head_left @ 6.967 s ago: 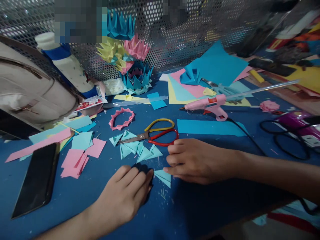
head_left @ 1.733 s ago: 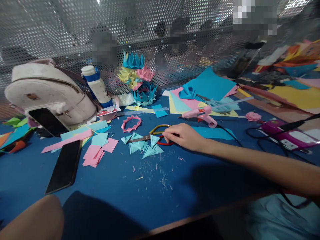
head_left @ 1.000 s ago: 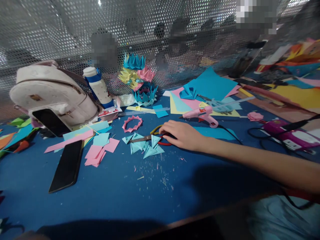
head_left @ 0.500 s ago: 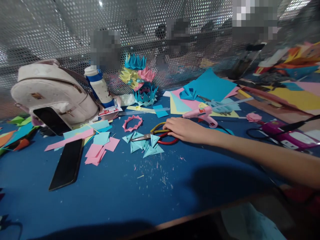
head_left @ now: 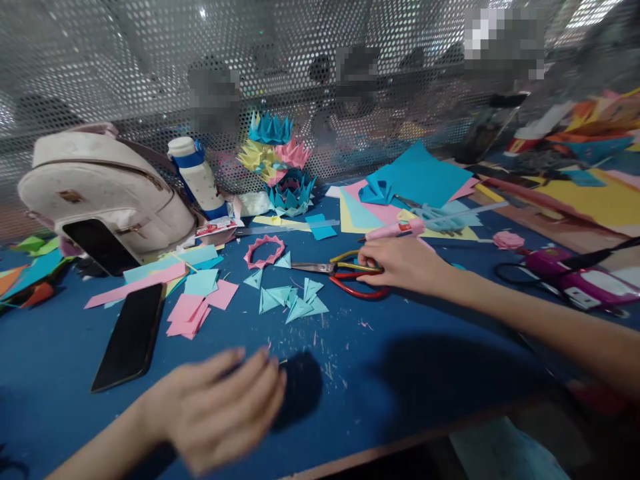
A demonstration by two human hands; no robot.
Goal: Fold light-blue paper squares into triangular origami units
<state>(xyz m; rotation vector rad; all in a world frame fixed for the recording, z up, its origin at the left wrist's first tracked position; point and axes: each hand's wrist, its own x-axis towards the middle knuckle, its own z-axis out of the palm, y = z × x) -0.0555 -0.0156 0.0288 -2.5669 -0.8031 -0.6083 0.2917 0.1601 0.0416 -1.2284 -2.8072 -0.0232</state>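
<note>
My right hand point(head_left: 400, 265) has its fingers closed on the yellow upper handle of a pair of scissors point(head_left: 357, 279) with yellow and red handles. The blades point left, and a light blue folded triangle point(head_left: 284, 260) lies at their tip. Just below, more light blue folded paper triangles point(head_left: 303, 301) lie in a loose heap. Behind them rests a pink zigzag paper ring point(head_left: 264, 252). My left hand point(head_left: 230, 403), slightly blurred, hovers over the near part of the blue table, fingers stretched out and holding nothing.
A black phone point(head_left: 131, 337), pink paper squares point(head_left: 189, 313) and a pale backpack point(head_left: 100, 193) are on the left. A pink glue gun point(head_left: 395, 230) lies just behind my right hand. Folded paper flowers point(head_left: 280, 160) and a bottle point(head_left: 197, 177) stand by the perforated metal screen point(head_left: 310, 40).
My left hand has come into view from the lower left. My right hand has drawn the scissors to the right, off the heap of light blue triangles.
</note>
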